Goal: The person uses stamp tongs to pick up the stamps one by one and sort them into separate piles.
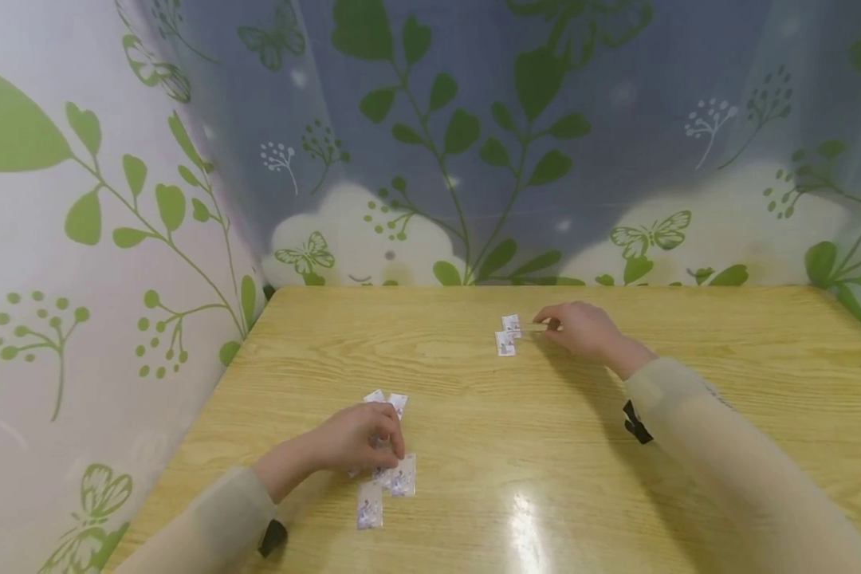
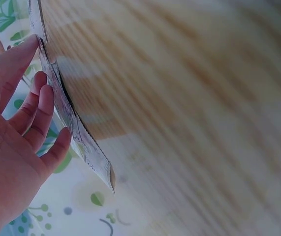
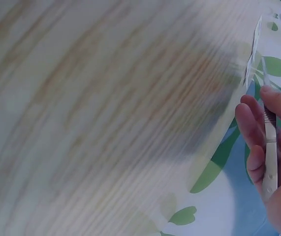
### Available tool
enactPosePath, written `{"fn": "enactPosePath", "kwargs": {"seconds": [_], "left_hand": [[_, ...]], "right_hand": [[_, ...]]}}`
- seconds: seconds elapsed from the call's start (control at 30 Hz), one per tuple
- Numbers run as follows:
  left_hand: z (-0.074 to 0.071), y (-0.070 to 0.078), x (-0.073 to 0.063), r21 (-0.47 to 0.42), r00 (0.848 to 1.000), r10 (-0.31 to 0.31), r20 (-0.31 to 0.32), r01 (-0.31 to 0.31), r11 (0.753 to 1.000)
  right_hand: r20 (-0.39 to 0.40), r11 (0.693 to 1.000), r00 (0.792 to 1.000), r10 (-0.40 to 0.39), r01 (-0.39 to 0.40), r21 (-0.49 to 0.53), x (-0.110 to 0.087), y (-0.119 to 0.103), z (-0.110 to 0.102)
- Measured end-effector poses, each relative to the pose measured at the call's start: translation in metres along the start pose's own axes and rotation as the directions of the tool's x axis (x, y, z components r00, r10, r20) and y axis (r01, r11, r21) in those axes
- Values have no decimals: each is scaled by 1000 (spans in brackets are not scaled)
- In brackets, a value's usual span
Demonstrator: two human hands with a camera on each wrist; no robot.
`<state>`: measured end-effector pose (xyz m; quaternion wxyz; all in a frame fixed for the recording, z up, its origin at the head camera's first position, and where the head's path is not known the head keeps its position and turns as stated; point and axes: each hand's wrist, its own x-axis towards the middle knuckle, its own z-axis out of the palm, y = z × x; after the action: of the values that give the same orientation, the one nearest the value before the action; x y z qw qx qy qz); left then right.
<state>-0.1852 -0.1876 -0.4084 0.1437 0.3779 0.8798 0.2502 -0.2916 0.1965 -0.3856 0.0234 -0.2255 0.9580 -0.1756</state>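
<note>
My left hand rests on a cluster of small white sachets with purple print, partly hiding them; one sachet lies nearest me. From the left wrist view, its loosely bent fingers meet the face of a sachet with a jagged edge. Farther off, my right hand grips a slim metal tool with a ridged grip and a narrow pointed tip. That tip is beside two sachets, one farther back and one nearer, which overlap on the table.
The wooden table runs back to a wall covering printed with leaves and butterflies. A similar covering borders its left side. Black bows hang at both sleeves, such as the right one.
</note>
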Motion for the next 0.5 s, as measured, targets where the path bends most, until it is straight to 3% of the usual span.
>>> {"fn": "enactPosePath", "kwargs": {"seconds": [0.5], "left_hand": [[-2, 2, 1, -5, 1000, 8, 3, -8, 1000]], "right_hand": [[10, 997, 999, -35, 34, 69, -17, -2, -5]]}}
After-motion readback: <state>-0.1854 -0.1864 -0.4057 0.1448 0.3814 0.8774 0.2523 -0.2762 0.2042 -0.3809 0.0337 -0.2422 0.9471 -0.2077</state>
